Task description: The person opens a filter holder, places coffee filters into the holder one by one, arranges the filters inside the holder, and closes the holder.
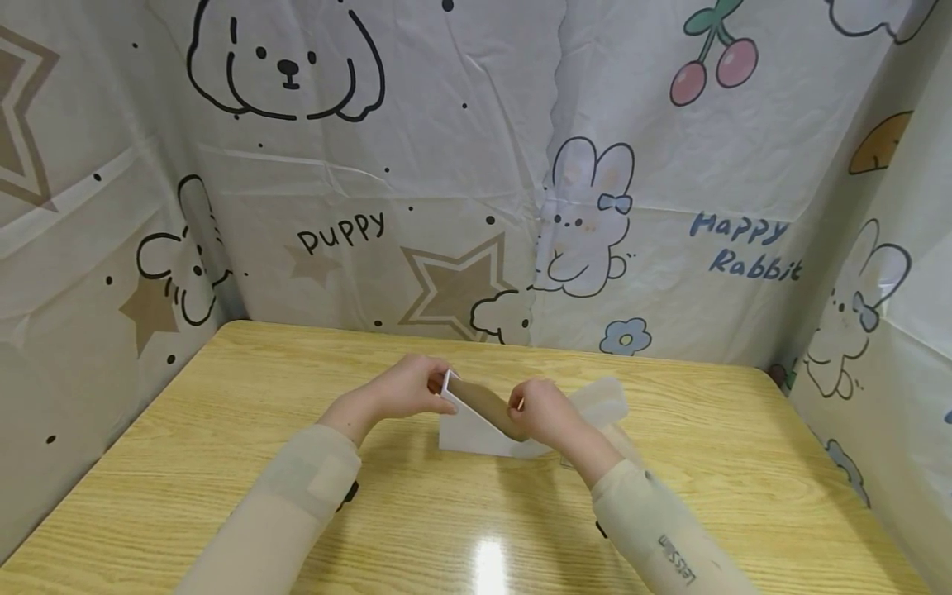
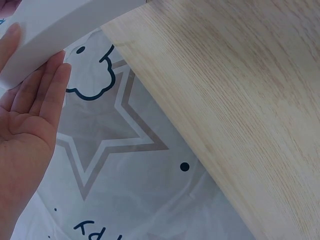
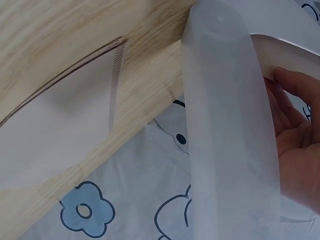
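Note:
A white box [image 1: 476,434] with a slanted open top and a brown inner face [image 1: 485,403] stands on the table in the head view. My left hand [image 1: 409,387] grips its raised left end, thumb on the near side. In the left wrist view, the left fingers lie along the white box's [image 2: 75,25] underside. My right hand [image 1: 546,413] pinches the edge at the brown face, lower down toward the right. Beside that hand a frosted translucent strip [image 3: 235,125] sticks out; whether it joins the box I cannot tell.
A thin translucent sheet or bag with a hatched edge [image 3: 60,120] lies flat on the wooden table [image 1: 297,364], right of the box. Printed cloth [image 1: 446,165] hangs behind the table and along both sides.

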A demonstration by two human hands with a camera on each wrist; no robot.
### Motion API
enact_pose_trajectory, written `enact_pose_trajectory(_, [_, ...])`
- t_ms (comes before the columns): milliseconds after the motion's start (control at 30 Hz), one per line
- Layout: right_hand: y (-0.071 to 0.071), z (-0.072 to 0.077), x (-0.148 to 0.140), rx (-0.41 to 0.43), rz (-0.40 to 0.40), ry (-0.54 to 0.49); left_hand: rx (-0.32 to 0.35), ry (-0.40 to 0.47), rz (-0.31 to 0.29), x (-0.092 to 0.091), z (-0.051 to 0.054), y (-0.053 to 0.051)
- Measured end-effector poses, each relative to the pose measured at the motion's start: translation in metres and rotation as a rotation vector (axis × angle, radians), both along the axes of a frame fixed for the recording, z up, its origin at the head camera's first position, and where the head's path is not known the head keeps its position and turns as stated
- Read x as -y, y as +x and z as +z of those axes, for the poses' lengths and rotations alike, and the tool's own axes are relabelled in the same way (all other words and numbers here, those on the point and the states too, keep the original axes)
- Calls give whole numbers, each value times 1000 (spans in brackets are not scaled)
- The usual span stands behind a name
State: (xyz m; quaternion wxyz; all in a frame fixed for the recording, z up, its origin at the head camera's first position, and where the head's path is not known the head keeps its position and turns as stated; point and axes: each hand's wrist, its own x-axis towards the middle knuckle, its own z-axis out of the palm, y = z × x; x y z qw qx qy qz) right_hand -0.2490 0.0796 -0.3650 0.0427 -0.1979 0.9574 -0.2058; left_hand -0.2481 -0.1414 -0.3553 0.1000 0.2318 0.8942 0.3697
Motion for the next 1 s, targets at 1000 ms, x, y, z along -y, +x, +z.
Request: enact_pose_trajectory(1000, [-13, -1, -148, 155, -370, 115, -8, -17, 8, -2, 6, 2])
